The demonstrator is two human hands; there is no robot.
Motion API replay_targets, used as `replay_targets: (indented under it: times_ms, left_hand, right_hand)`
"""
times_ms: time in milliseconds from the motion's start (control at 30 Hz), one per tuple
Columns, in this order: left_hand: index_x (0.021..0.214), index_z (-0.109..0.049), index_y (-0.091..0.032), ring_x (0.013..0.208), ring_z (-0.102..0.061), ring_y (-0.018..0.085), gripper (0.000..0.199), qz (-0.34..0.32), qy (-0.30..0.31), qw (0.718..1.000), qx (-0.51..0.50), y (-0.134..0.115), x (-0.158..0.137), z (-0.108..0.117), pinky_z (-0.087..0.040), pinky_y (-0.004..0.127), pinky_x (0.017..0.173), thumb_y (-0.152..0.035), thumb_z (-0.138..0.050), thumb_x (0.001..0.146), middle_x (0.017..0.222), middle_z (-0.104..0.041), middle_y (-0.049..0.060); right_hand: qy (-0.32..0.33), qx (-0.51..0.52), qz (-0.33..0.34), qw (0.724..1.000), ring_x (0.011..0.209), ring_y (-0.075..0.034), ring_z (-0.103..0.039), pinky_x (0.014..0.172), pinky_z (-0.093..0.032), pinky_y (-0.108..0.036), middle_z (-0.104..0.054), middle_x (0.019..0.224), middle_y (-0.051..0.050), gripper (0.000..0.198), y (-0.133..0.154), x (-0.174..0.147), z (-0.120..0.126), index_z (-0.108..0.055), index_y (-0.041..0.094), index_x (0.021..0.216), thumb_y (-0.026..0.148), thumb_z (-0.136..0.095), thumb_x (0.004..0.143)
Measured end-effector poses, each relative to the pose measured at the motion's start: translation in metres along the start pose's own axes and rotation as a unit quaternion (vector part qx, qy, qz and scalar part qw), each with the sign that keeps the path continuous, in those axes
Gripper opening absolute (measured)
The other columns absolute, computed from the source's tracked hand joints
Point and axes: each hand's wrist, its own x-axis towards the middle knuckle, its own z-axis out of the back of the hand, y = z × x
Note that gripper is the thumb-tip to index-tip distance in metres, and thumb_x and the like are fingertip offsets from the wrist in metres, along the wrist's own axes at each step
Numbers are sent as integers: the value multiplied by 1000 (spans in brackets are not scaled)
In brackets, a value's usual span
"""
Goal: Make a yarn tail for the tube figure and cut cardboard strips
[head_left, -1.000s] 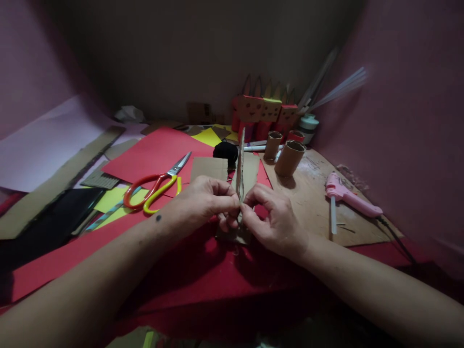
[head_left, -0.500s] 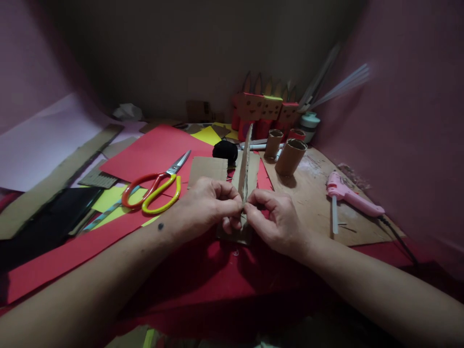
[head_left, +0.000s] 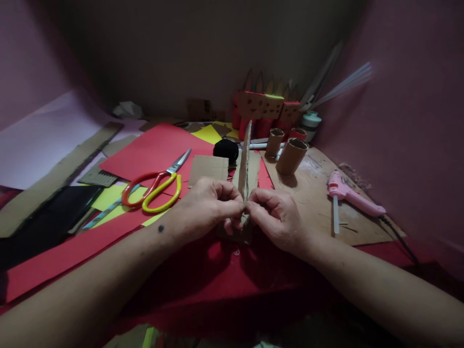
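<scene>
Left hand and right hand meet at centre, fingertips pinching the near end of an upright cardboard strip on edge; scissors lie left; glue gun right.

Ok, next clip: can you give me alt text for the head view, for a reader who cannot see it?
Two bare hands, left hand and right hand, pinch an upright cardboard strip edge-on over red paper. Orange-and-yellow scissors lie to the left; cardboard tubes and a pink glue gun lie to the right.
</scene>
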Motion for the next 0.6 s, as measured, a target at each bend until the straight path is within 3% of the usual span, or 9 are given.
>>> replay_targets:
  times_ms: [233, 400, 600]
  left_hand:
    - [61, -56, -14, 48, -55, 11, 9, -4, -8, 1000, -5, 1, -1, -4, -46, 23, 51, -14, -55, 70, 53, -61, 0]
    - [62, -55, -15, 48, -55, 10, 9, -11, -12, 1000, -5, 4, -1, -5, -46, 22, 50, -15, -57, 71, 52, -60, -2]
    - [61, -54, -16, 46, -55, 8, 11, -12, -20, 1000, 0, 1, -3, -8, -45, 18, 48, -12, -54, 72, 48, -58, -4]
  right_hand:
    - [-13, -22, 12, 1000, 48, -7, -42, 45, -33, -21, -48, 51, 2, 19, 1, 2, -1, -50, 16, 58, 17, -48, 77]
    - [11, 19, -25, 999, 47, -8, -42, 44, -32, -21, -48, 51, 2, 19, 1, 0, 1, -48, 17, 58, 17, -47, 77]
    - [0, 21, -21, 1000, 47, -7, -38, 43, -30, -21, -43, 50, 4, 18, 3, 0, -1, -45, 17, 56, 16, -48, 74]
